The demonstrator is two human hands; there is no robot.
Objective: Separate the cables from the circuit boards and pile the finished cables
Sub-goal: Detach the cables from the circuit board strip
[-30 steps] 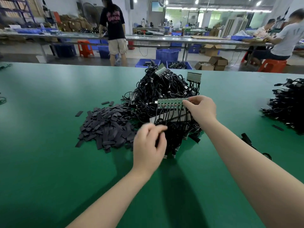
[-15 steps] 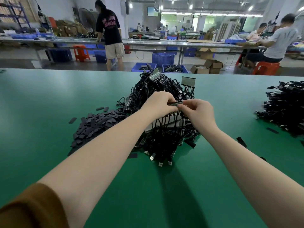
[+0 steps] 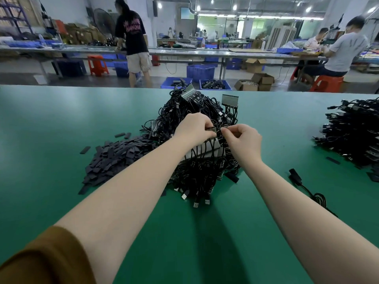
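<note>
Left hand (image 3: 192, 128) reaches out over the big cable heap (image 3: 196, 144) at mid bench (image 3: 61, 130), fingers curled, pinching the left end of a circuit board (image 3: 213, 129) w/ cables hanging down. Right hand (image 3: 243, 140) pinches its right end. Far back on the floor, 2 blue bins (image 3: 215, 84) w/ black parts. Finished cables (image 3: 352, 130) sit piled at the bench's right edge.

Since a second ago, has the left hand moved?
Yes. The left hand went from the near edge of the cable heap up and away onto its top, meeting the right hand.
</note>
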